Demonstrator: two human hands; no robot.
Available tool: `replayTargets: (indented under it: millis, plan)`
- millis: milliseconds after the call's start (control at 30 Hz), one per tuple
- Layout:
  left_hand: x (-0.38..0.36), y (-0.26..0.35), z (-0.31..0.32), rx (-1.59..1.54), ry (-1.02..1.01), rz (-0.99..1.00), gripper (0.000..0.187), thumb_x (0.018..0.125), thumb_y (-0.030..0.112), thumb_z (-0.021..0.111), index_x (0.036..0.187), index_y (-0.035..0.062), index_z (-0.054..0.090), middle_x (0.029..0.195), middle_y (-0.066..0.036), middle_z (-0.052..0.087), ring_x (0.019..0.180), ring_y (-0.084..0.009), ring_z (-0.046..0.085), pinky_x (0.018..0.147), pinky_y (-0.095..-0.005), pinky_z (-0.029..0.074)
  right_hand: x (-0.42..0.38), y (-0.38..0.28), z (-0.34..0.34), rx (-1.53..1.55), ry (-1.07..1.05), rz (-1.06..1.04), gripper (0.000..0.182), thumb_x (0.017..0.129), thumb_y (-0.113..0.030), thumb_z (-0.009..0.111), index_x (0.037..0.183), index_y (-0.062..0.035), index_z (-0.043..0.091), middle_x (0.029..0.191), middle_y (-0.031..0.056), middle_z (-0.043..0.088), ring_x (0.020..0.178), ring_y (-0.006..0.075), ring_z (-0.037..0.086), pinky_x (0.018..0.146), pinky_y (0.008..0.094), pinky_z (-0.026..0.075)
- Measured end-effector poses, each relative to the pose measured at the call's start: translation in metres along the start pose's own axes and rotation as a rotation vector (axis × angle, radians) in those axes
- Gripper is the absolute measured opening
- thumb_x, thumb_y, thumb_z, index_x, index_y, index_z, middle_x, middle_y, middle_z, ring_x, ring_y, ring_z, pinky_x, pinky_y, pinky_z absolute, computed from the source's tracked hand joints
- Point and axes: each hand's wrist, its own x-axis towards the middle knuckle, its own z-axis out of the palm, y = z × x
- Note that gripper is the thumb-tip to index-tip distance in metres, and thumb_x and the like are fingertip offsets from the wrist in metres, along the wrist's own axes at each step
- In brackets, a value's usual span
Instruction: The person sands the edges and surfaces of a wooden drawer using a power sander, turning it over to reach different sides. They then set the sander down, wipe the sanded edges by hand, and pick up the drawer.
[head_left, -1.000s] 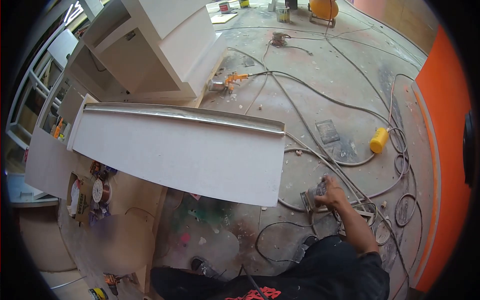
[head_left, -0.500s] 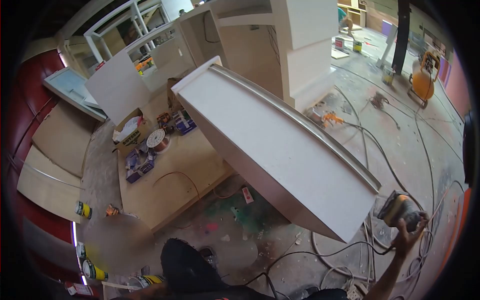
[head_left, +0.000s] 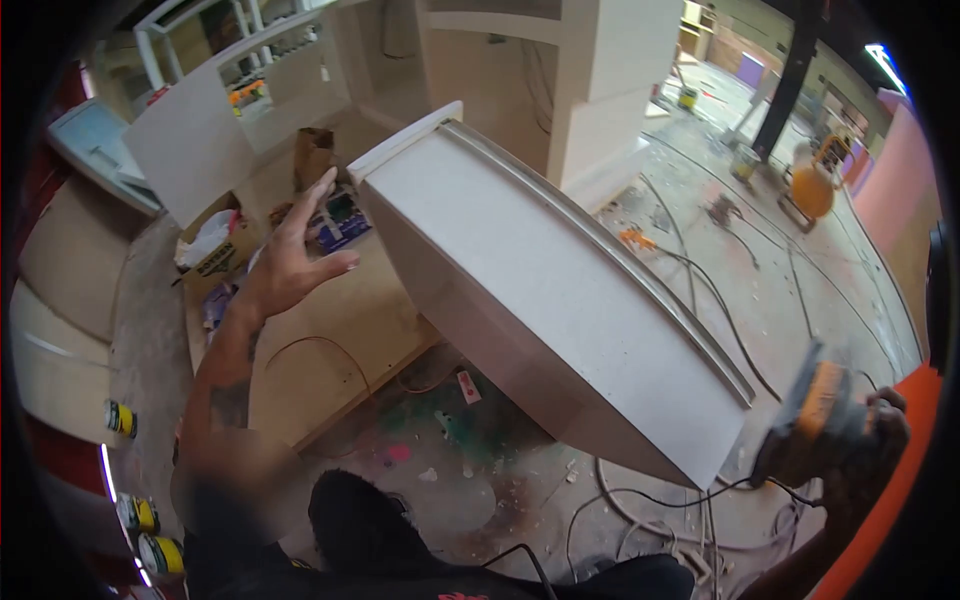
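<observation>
A white drawer (head_left: 560,300) stands tilted in front of me, its panel facing up. Along the panel's far edge runs a metal drawer slide (head_left: 610,255). My left hand (head_left: 295,262) is raised beside the drawer's upper left end, fingers spread and thumb apart, with nothing in it. A small gap seems to lie between its fingertips and the drawer. Off the drawer's lower right corner, my right hand (head_left: 882,435) grips an orange and black electric sander (head_left: 818,410), somewhat blurred, with its pad turned toward the drawer. A black cord (head_left: 660,500) trails from the sander.
Behind the drawer are a wooden board (head_left: 320,375), a cardboard box (head_left: 215,245) and a blue box (head_left: 340,225). Cables and hoses (head_left: 620,490) lie on the stained floor at right. A large white cabinet (head_left: 490,80) stands at the back; paint cans (head_left: 160,553) line the left.
My left hand has come up to the drawer's upper left end. The sander in my right hand has moved right and nearer to me. The whole view has shifted somewhat.
</observation>
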Motion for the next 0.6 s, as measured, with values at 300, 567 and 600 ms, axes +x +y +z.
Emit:
replayTargets:
  millis: [300, 567, 600]
  plan:
    - [0.085, -0.073, 0.083, -0.473, 0.041, 0.112, 0.026, 0.087, 0.007, 0.079, 0.111, -0.0026, 0.073, 0.096, -0.016, 0.077, 0.089, -0.0258, 0.074, 0.081, -0.0383, 0.056, 0.08, -0.103, 0.066, -0.058, -0.506, 0.11, 0.063, 0.067, -0.025, 0.088, 0.123, -0.0138, 0.063, 0.117, 0.0169, 0.059, 0.101, 0.0353, 0.065, 0.081, 0.0444, 0.055]
    - [0.091, -0.066, 0.088, -0.186, 0.235, 0.462, 0.023, 0.098, 0.017, 0.065, 0.096, -0.005, 0.071, 0.079, -0.025, 0.068, 0.079, -0.0459, 0.069, 0.066, -0.0462, 0.05, 0.111, -0.14, 0.105, -0.089, -0.512, 0.151, 0.062, 0.072, -0.026, 0.087, 0.127, -0.0176, 0.061, 0.119, 0.0156, 0.058, 0.099, 0.0348, 0.067, 0.081, 0.0447, 0.057]
    - [0.092, -0.069, 0.087, -0.217, 0.189, 0.4, 0.023, 0.098, 0.017, 0.065, 0.096, -0.0053, 0.071, 0.079, -0.026, 0.068, 0.08, -0.046, 0.069, 0.066, -0.0458, 0.051, 0.122, -0.146, 0.117, -0.077, -0.523, 0.135, 0.064, 0.069, -0.025, 0.089, 0.126, -0.016, 0.062, 0.119, 0.0161, 0.058, 0.102, 0.0342, 0.066, 0.084, 0.0436, 0.056]
